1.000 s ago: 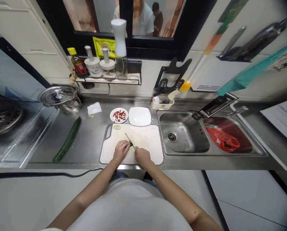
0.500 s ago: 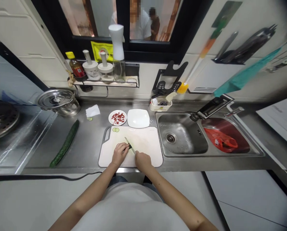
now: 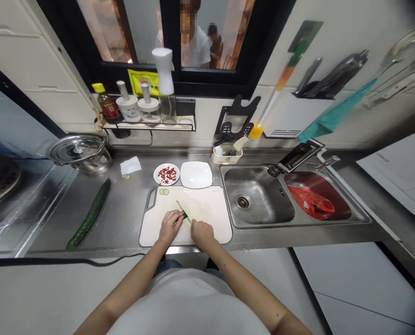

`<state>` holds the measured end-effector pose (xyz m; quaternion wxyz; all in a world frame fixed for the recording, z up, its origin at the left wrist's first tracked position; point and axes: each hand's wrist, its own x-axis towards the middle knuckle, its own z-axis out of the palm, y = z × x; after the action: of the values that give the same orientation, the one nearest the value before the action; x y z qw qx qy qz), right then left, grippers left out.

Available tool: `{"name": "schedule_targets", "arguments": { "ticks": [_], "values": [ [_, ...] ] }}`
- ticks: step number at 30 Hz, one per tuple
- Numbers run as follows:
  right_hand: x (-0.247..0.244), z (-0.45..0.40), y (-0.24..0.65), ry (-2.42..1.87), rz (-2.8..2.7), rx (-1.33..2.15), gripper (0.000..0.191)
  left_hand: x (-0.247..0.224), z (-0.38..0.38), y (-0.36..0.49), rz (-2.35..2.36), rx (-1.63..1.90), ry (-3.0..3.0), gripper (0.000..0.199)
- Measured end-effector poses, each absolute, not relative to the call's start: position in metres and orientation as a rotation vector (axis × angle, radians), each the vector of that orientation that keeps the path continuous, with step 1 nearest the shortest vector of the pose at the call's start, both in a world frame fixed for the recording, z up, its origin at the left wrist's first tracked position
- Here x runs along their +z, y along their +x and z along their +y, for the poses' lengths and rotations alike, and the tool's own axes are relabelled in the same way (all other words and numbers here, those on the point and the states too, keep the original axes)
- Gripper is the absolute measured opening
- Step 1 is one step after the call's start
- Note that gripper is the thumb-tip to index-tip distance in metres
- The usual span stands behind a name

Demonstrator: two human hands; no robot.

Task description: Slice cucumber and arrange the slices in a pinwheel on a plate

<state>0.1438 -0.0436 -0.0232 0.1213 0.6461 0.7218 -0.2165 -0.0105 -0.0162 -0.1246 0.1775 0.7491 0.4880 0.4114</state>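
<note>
Steel counter (image 3: 121, 214), cutting board (image 3: 212, 209), left hand (image 3: 170, 226) curled on green piece (image 3: 185, 215), right hand (image 3: 202, 234) gripping knife (image 3: 181, 207)

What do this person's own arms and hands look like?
The left hand and right hand are bare, with no gloves, watch or bracelet visible. The left forearm and right forearm are uncovered. The person wears a plain whitish top; its sleeves cannot be made out.

Steel counter (image 3: 125, 209), on it one white cutting board (image 3: 207, 204), seen from this board a cucumber (image 3: 90, 214) at nine o'clock, a lidded pot (image 3: 80, 153) at ten, white paper (image 3: 130, 164) between ten and eleven, round plate (image 3: 156, 176) at eleven, squarish plate (image 3: 196, 175) at twelve
</note>
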Motion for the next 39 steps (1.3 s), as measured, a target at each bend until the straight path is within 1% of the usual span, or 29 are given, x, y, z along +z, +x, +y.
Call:
{"name": "schedule_targets", "arguments": {
  "ticks": [9,24,39],
  "values": [
    [-0.027,-0.068,0.158,1.910,2.098,-0.621,0.028,-0.122,-0.018,-0.009,1.396,1.174,2.107,0.018],
    [-0.027,-0.037,0.141,1.890,2.152,-0.620,0.030,-0.120,-0.019,-0.010,1.399,1.146,2.125,0.018],
    [-0.024,-0.060,0.158,1.859,2.132,-0.624,0.028,-0.122,-0.019,-0.010,1.420,1.140,2.132,0.018]
  ]
}}
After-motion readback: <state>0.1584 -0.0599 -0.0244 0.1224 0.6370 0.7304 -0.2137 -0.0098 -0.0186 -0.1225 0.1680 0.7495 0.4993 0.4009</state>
